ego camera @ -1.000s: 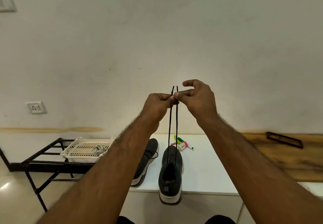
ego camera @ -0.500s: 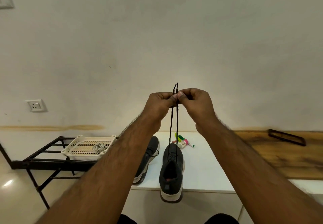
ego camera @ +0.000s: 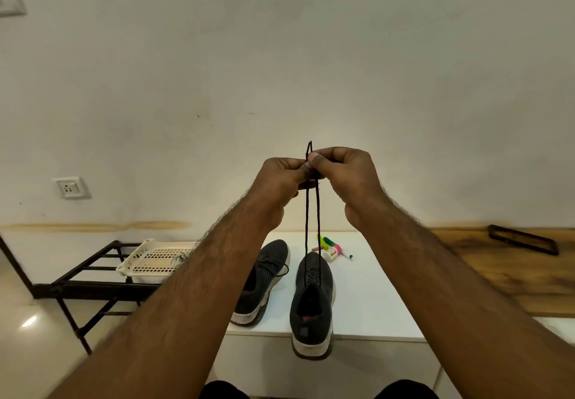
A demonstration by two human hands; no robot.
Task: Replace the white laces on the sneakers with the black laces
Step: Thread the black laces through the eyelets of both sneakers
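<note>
Black lace (ego camera: 312, 218) ends pinched together between our left hand (ego camera: 281, 177) and right hand (ego camera: 343, 171)
We should match both tips level, keeping tension even, with the sneaker (ego camera: 312, 302) directly below our hands on the counter (ego camera: 370, 299)

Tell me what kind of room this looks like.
Probably a plain room in a home, used as a makeshift workspace: a bare painted wall with a wall socket, a low white table holding sneakers, and a black metal rack carrying a plastic basket.

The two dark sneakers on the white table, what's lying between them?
Between the left sneaker and right sneaker, only bare white table shows in the head view.
</note>
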